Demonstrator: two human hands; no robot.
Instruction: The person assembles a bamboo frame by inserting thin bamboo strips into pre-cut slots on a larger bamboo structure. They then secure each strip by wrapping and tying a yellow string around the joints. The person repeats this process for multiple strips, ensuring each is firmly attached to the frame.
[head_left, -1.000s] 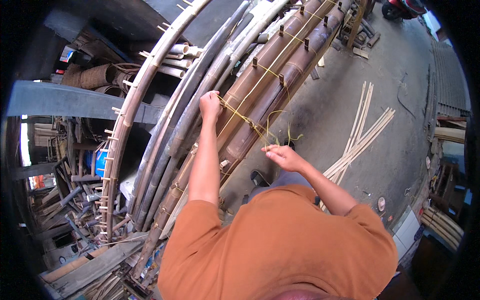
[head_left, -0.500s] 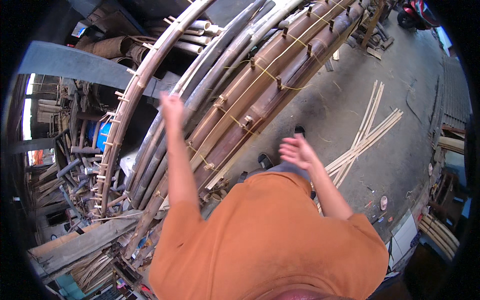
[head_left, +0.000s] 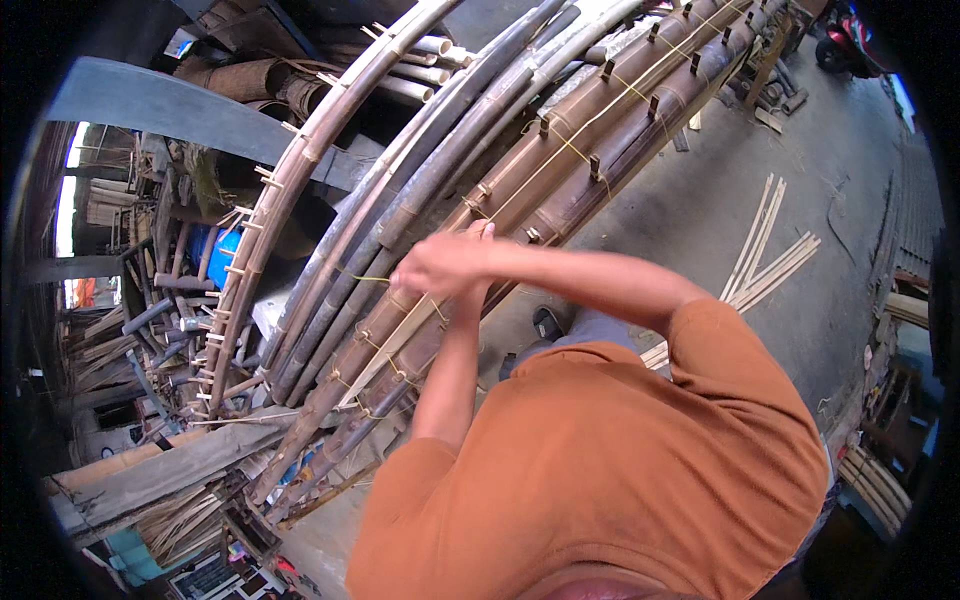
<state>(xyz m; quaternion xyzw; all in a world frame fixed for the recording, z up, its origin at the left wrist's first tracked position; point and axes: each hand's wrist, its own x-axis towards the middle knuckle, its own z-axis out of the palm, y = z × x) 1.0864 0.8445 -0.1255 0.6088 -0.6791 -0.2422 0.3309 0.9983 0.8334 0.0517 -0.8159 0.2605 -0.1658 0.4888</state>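
Observation:
Two long brown bamboo poles (head_left: 515, 210) run diagonally ahead of me, with short dark pegs standing in them and thin yellow twine (head_left: 362, 278) wound across. My right hand (head_left: 438, 266) is over the poles, its fingers curled and somewhat blurred. From those fingers a loose end of the twine sticks out to the left. Crossing beneath my right wrist, my left hand (head_left: 483, 230) shows little more than a fingertip; its other fingers are hidden. A pale split-bamboo strip (head_left: 390, 348) lies along the poles just below my hands.
To the left stand a curved bamboo length (head_left: 290, 185) with pale pegs and several grey poles (head_left: 400, 190). Pale strips (head_left: 765, 260) lie crossed on the concrete floor at right. A red motorbike (head_left: 850, 45) is parked at the far right. Wood pieces crowd the left side.
My right hand, open beside my body before, has swung left over the poles and curled. My left hand has come right from the grey poles to beneath it. The view has shifted slightly.

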